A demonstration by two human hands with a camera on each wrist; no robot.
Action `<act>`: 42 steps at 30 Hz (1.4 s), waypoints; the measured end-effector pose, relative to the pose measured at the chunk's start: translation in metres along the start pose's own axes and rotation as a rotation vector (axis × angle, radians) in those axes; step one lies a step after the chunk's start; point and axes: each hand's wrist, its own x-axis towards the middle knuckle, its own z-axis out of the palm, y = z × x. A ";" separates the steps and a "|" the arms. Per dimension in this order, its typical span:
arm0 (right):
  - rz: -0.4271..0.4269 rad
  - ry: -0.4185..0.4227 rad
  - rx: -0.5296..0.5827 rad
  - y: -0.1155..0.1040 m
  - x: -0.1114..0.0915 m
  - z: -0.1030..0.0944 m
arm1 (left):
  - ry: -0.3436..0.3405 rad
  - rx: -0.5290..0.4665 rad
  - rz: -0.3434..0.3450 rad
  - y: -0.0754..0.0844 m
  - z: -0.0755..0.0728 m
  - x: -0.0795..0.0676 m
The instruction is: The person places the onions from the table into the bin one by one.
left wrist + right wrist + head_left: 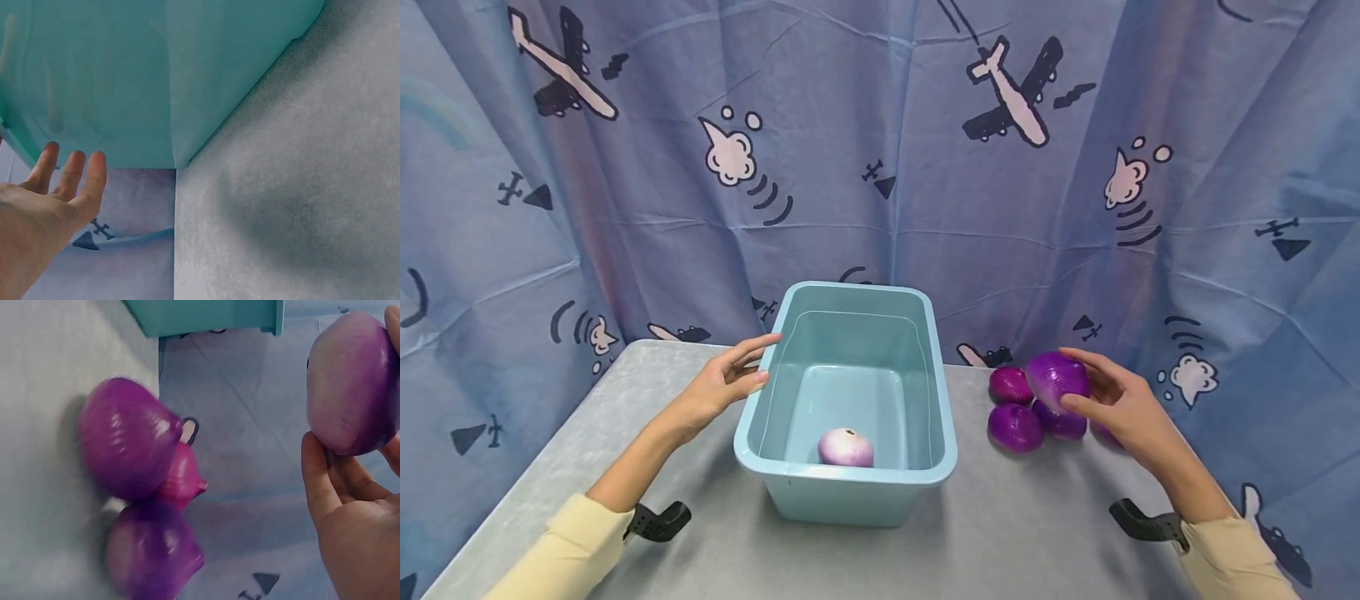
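Observation:
My right hand (1123, 410) grips a purple onion (1054, 375) between thumb and fingers, holding it up over the other onions at the right. The right wrist view shows the same held onion (350, 384) in the fingers, raised above the pile. At the left side of a light-blue plastic bin (842, 498), my left hand (718, 392) has its fingers loosely extended, fingertips right at the rim. Inside the bin, near its front wall, lies a pale purple-and-white onion (846, 447).
Several purple onions cluster on the grey table right of the bin, among them a front one (1015, 427), a reddish back one (1010, 385) and one beneath the held onion (1060, 421). A blue airplane-print curtain (850, 167) hangs directly behind the table (1000, 533).

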 end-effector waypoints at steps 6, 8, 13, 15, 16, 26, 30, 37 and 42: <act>-0.042 -0.033 0.014 -0.023 0.016 0.007 | -0.002 -0.004 -0.002 0.001 0.000 0.000; -0.068 -0.051 0.027 -0.030 0.023 0.010 | -0.002 -0.007 0.001 0.001 0.000 0.000; -0.132 -0.089 0.075 -0.045 0.036 0.017 | -0.003 -0.010 0.004 0.001 0.000 0.001; -0.156 -0.098 0.091 -0.049 0.040 0.020 | -0.004 -0.011 0.000 0.000 0.001 0.001; -0.164 -0.102 0.098 -0.051 0.041 0.021 | -0.005 -0.011 -0.003 0.000 0.001 0.001; -0.169 -0.156 0.158 -0.079 0.054 0.042 | 0.001 -0.009 -0.012 -0.001 0.001 -0.002; -0.198 -0.192 0.186 -0.087 0.063 0.053 | 0.005 -0.002 -0.014 -0.002 0.001 -0.002; -0.223 -0.266 0.219 -0.097 0.075 0.072 | 0.007 -0.002 -0.018 -0.003 0.001 -0.002; -0.248 -0.322 0.254 -0.104 0.082 0.085 | 0.006 -0.008 -0.014 -0.001 0.002 -0.001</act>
